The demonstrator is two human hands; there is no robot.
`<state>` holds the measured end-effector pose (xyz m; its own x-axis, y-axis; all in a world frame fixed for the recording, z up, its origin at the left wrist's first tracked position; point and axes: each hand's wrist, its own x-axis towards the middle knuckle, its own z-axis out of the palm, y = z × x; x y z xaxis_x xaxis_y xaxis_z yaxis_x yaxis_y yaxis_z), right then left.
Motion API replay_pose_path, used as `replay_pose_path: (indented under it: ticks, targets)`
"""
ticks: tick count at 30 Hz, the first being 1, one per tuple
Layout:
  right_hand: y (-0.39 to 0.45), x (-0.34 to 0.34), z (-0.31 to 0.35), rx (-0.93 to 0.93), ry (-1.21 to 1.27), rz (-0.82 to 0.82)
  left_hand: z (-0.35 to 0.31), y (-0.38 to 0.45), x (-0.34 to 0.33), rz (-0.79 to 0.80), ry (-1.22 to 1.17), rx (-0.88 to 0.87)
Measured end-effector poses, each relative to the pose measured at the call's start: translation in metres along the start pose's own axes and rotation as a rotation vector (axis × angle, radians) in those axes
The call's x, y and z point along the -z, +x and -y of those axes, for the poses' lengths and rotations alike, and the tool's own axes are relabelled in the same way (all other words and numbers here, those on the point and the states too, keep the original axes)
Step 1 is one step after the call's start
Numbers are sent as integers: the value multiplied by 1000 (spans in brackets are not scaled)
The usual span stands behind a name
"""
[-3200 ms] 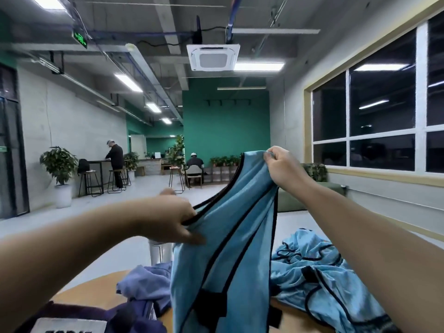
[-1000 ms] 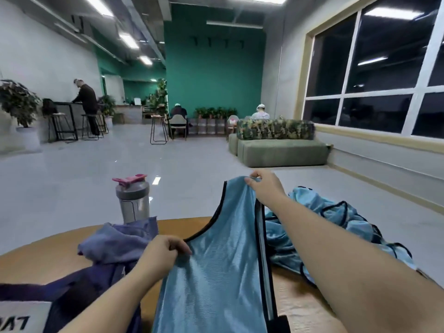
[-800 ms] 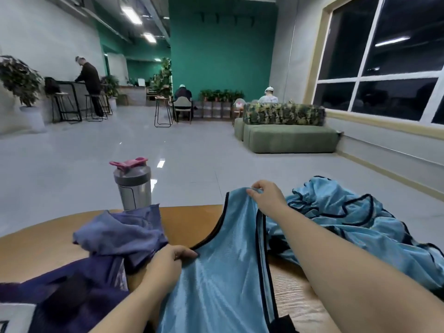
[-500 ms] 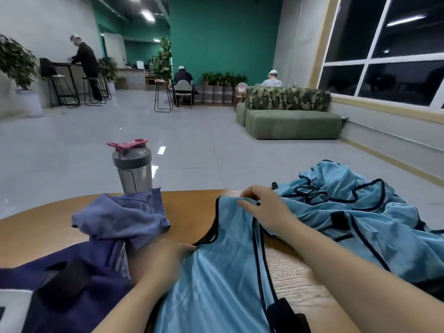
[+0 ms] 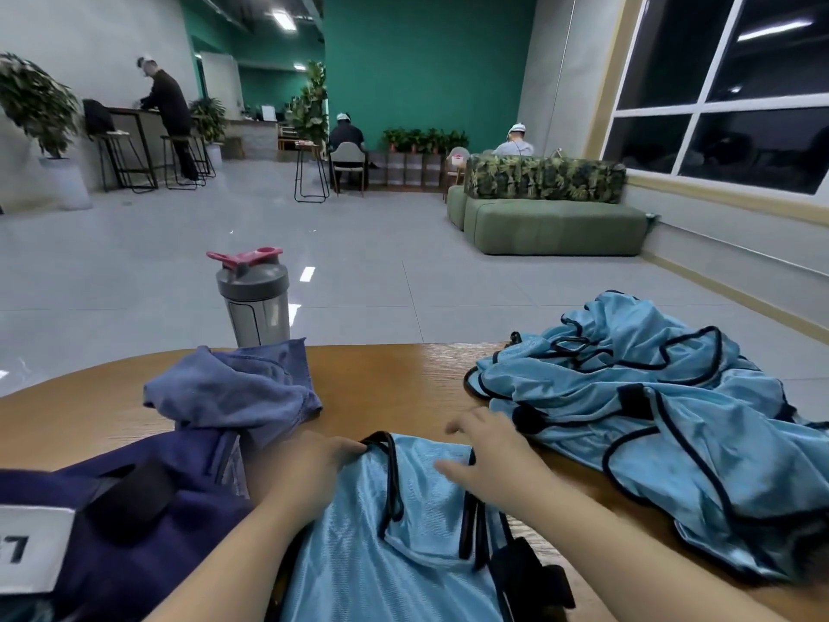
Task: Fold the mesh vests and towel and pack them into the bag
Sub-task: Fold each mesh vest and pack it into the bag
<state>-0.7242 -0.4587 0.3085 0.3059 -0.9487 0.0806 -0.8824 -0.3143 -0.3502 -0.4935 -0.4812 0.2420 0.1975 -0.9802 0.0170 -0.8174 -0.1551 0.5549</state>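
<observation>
Head view: a light blue mesh vest [image 5: 403,545] with black trim is laid flat on the wooden tabletop [image 5: 390,383], at its near edge. The left hand [image 5: 300,473] is placed at the vest's left shoulder strap, and its grip is closed on the black-trimmed edge there, fingertips pinching the strap. The right hand [image 5: 489,460] is laid on the vest's right shoulder with the fingers spread and nearly straight, so that its grip is wide and nothing is held by it; the cloth is only pressed down under the palm. Both forearms are seen coming in from the bottom edge.

To the right of the flat vest, a crumpled heap of further blue mesh vests [image 5: 650,419] is piled on the tabletop, just beside the right hand; whether the two are touching cannot be told. To the left of the flat vest, a dark navy bag [image 5: 134,523] is lying, with a white label [image 5: 31,549] showing at the frame's left edge. A greyish-blue towel [image 5: 233,388] is bunched up just beyond the bag, partly resting on it. Beyond the towel, at the far rim of the tabletop, a grey shaker bottle [image 5: 253,298] with a pink flip cap is standing upright.

Far beyond the tabletop, a green sofa [image 5: 551,217] is set below dark windows, and seated and standing people are seen at tables by the green wall.
</observation>
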Motion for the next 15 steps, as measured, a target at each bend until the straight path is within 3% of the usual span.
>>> replay_pose_path:
  ticks: [4,6,11,15]
  targets:
    - [-25,-7,35,225,-182,225,-1,0,3,24,45,-41]
    - [-36,-16,41,342,-307,203,-3,0,4,34,46,-52]
    - [-36,-32,29,417,-385,102,-4,-1,5,52,59,-47]
    - [-40,-34,22,506,-450,112,-4,-3,6,49,70,-40]
